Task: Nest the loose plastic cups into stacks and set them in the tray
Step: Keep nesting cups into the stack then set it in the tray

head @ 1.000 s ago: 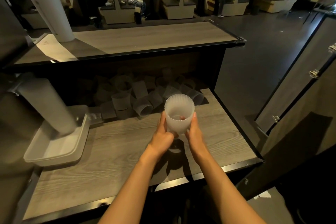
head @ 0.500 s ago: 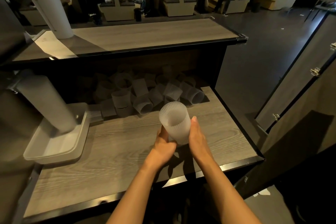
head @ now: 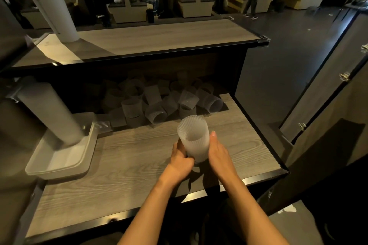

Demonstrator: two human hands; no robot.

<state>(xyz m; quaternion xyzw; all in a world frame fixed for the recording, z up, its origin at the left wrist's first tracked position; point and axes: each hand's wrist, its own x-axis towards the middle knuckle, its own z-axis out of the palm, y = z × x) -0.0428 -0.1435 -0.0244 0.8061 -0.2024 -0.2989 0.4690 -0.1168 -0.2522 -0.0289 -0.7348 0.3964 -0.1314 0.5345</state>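
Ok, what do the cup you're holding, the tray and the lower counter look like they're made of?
Ribbed cup: frosted translucent plastic, it seems; light glows through its fluted wall. Both the left hand and right hand grip it.
Tray: pale plastic by the look, smooth with a soft sheen and rounded rim.
Lower counter: grey wood-grain surface, probably laminate, with a dark glossy edge strip.

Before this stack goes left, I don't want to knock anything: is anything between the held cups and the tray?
Nothing visible: bare wood countertop lies between the held cups and the tray. A tall stack already leans in its far end.
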